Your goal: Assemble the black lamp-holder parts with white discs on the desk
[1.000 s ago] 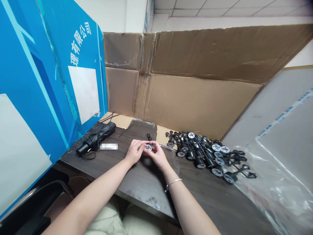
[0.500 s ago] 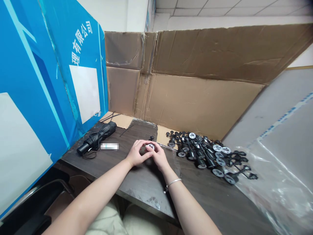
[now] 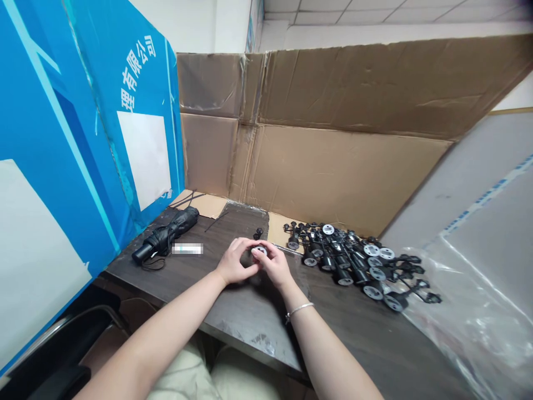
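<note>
Both of my hands meet over the middle of the table around a black cylindrical part [image 3: 260, 250] with a pale round end facing up. My left hand [image 3: 234, 262] curls round its left side, fingers closed in. My right hand [image 3: 275, 265] grips the right side, with the thumb across the pale face. Beyond the fingers a small black knobbed end [image 3: 259, 233] sticks out, seemingly belonging to the same part. Most of the body is hidden by my hands. To the right lies a pile of similar black parts [image 3: 343, 276], many with pale round ends and thin knobbed arms.
A folded black umbrella [image 3: 169, 232] lies at the left on the dark table [image 3: 233, 311], beside a blurred white strip [image 3: 187, 249]. Thin black strips [image 3: 216, 221] lie behind. Cardboard [image 3: 333, 172] walls the back, a blue panel [image 3: 104, 183] the left; clear plastic sheeting [image 3: 462, 322] hangs at right.
My right thumb and fingers have shifted slightly on the pale round end, and the part has moved a little to the right. The pile has not changed.
</note>
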Tool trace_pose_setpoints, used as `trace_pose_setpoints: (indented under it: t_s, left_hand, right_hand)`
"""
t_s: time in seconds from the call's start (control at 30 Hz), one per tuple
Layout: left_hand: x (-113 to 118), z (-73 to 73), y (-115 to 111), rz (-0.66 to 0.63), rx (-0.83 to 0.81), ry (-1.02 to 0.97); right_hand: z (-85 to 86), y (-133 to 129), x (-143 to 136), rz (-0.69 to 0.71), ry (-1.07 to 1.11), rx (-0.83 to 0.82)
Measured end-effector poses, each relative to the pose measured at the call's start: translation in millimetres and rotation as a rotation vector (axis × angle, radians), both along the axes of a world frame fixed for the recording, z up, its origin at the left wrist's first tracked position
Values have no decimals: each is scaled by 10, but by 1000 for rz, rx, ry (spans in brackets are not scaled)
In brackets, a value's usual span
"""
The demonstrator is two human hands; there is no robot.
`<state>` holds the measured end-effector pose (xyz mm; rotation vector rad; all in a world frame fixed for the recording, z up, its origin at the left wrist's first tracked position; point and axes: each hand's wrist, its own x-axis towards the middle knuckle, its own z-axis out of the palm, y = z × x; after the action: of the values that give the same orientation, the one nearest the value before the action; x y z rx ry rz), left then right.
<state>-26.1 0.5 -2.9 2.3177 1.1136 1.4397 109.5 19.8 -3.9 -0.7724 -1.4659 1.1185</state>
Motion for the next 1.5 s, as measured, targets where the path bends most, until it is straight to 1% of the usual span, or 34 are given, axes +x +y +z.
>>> trace_pose_setpoints:
  t_s: [0.17, 0.37, 0.53, 0.6, 0.7, 0.83, 0.97, 1.07, 1.23, 1.33, 1.5]
  left_hand:
    - [-7, 6, 10, 29, -50, 2]
    - [-25, -39, 67, 75, -118, -31]
    - [-27, -62, 86, 85, -163, -46]
    - [-22, -57, 78, 90, -188, -46]
    - [-16, -39, 58, 48, -212, -34]
    - [-22, -18, 36, -35, -178, -27]
    - [-27, -8, 42, -110, -196, -85]
    - [-19, 1, 48, -107, -225, -146]
    - [-15, 0, 52, -90, -286, -177]
    - [-27, -24, 72, -105, -336, -207]
    - [-40, -66, 117, -148, -418, -317]
  right_hand:
    - [-58, 23, -57, -57, 7, -5]
    - [-108, 59, -75, 7, -1, -2]
    - [-113, 78, -68, 24, 3, -86]
    - [-104, 79, -70, 11, -3, -93]
    - [-81, 74, -73, -10, 11, -84]
    - [-53, 67, -65, -31, 21, -96]
    - [-44, 67, -54, -12, 36, -116]
    - [-38, 65, -52, 6, 53, -124]
    - [-12, 56, -49, -28, 46, -114]
    - [-5, 50, -47, -26, 36, -110]
    - [-28, 43, -52, -2, 7, -116]
